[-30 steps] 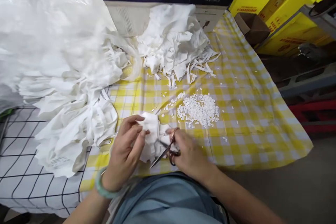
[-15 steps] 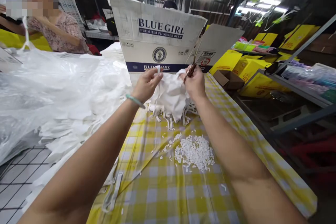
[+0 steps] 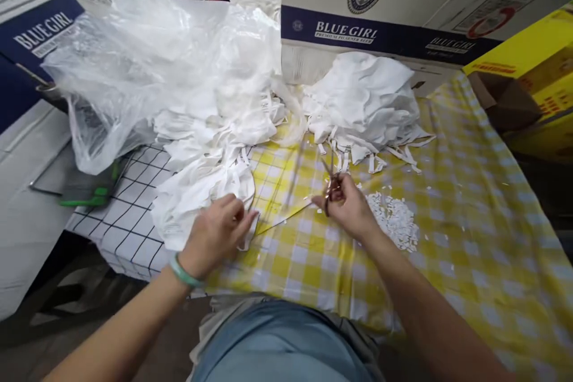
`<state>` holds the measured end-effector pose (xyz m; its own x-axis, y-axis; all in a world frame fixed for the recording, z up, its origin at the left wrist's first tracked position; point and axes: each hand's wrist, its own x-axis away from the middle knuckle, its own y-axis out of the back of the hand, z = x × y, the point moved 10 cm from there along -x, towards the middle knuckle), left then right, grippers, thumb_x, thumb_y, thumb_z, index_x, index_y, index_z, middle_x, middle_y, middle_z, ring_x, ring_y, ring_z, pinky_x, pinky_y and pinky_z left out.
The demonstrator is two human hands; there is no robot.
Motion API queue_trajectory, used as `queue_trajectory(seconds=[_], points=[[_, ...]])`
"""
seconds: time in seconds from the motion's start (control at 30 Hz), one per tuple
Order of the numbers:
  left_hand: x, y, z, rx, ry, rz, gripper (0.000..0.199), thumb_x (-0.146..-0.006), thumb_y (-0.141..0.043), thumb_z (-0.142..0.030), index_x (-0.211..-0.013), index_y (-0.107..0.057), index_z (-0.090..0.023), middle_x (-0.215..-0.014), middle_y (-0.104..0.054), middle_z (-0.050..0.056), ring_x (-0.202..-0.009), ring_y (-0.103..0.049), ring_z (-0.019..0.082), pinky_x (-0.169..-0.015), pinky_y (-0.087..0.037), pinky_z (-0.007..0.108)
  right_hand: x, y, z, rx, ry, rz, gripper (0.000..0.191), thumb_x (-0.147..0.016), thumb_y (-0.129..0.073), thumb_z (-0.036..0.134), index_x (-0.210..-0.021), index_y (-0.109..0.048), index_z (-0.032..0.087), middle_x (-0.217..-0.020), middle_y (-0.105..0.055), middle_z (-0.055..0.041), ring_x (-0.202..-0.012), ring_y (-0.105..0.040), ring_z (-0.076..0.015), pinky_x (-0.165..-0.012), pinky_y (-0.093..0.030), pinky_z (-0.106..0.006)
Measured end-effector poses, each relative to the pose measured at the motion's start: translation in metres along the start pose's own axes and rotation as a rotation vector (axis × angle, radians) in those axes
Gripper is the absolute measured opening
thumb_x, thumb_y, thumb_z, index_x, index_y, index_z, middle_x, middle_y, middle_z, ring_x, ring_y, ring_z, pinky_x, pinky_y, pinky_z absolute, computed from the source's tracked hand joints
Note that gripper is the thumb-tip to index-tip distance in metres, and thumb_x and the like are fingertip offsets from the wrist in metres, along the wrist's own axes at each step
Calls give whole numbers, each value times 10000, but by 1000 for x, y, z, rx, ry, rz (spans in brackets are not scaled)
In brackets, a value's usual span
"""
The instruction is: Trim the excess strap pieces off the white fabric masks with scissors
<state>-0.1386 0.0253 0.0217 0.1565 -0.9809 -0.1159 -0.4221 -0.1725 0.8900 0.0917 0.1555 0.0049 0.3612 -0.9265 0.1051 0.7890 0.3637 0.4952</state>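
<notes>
My left hand (image 3: 219, 230), a green bangle on its wrist, is over the near edge of a loose pile of white fabric pieces with straps (image 3: 197, 191). Its fingers are curled in, and what they pinch, if anything, is hidden; a strap shows beside the thumb. In my right hand (image 3: 353, 209) is a pair of scissors (image 3: 330, 182), blades parted and pointing away from me. Beyond them lies a second heap of white fabric pieces (image 3: 364, 101), straps trailing toward me. Small white clippings (image 3: 396, 224) are gathered beside my right wrist.
A Blue Girl beer carton (image 3: 329, 59) stands behind the right heap. Clear plastic sheeting (image 3: 134, 65) covers part of the left pile. Another carton (image 3: 40, 30) is at far left. A yellow checked cloth (image 3: 474, 215) covers the table; an open brown box (image 3: 505, 101) is beyond its right edge.
The view has tilted down and left. Both hands have drawn back from the far heap, the left to the left pile. The white piece they held up is no longer in them; the scissors stay in the right.
</notes>
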Motion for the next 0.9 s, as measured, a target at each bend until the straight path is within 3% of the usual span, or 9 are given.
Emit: queue_trajectory(seconds=[0.13, 0.23, 0.33, 0.47, 0.57, 0.67, 0.73, 0.83, 0.9], points=[[37, -19, 0, -124, 45, 26, 290, -928, -552, -395, -726, -493, -195, -741, -538, 31, -685, -510, 194, -598, -363, 303, 21, -47, 15, -72, -11, 120, 429, -677, -793, 451, -912, -507, 234, -902, -641, -8, -780, -587, -164, -770, -476, -322], [49, -18, -11, 112, 17, -12, 195, -960, -493, -240, -771, -473, -197, -761, -524, 23, -698, -507, 171, -638, -400, 288, 33, -69, 17, -220, -75, 181, 436, -654, -812, 460, -849, -496, 230, -827, -616, 8, -738, -570, -154, -746, -471, -318], [63, -11, -41, 408, -101, -102, 136, -952, -484, -121, -839, -476, -197, -876, -564, 43, -830, -555, 158, -754, -456, 269, 50, -104, 12, -546, -221, 340, 489, -616, -832, 495, -822, -481, 223, -823, -604, 15, -724, -588, -141, -730, -489, -305], [84, -27, -80, 647, -213, -21, 163, -924, -483, -35, -900, -516, -194, -1017, -607, 70, -976, -581, 150, -873, -470, 257, 70, -134, 11, -717, -345, 491, 490, -594, -861, 451, -824, -503, 208, -807, -606, 23, -709, -591, -126, -688, -481, -269], [89, -44, -77, 794, -102, 81, 86, -909, -563, -115, -855, -559, -182, -1002, -633, 77, -966, -600, 171, -876, -473, 277, 71, -129, 13, -713, -311, 448, 449, -596, -867, 381, -792, -503, 208, -739, -566, 55, -660, -540, -99, -665, -457, -242], [82, -60, -50, 1032, 209, 137, 136, -899, -633, -311, -877, -621, -177, -918, -648, 64, -872, -617, 187, -797, -494, 289, 73, -112, 16, -676, -238, 354, 416, -603, -869, 323, -774, -506, 211, -725, -550, 61, -666, -518, -95, -661, -447, -228], [76, -68, -37, 1189, 395, 137, 215, -900, -632, -384, -940, -664, -175, -925, -663, 60, -884, -619, 191, -822, -496, 294, 81, -107, 17, -680, -216, 331, 411, -609, -871, 293, -781, -506, 217, -731, -551, 57, -688, -529, -103, -663, -455, -224], [64, -70, -39, 1430, 523, 129, 238, -864, -686, -388, -949, -704, -167, -948, -691, 57, -947, -624, 191, -917, -480, 298, 97, -103, 15, -714, -202, 339, 399, -649, -855, 291, -779, -484, 223, -736, -544, 55, -698, -541, -105, -670, -467, -222], [56, -62, -46, 1565, 575, 100, 244, -840, -718, -388, -926, -708, -160, -859, -688, 42, -875, -634, 165, -861, -502, 270, 99, -94, 13, -697, -175, 312, 378, -695, -831, 326, -781, -477, 226, -747, -556, 45, -716, -562, -116, -684, -477, -236]])
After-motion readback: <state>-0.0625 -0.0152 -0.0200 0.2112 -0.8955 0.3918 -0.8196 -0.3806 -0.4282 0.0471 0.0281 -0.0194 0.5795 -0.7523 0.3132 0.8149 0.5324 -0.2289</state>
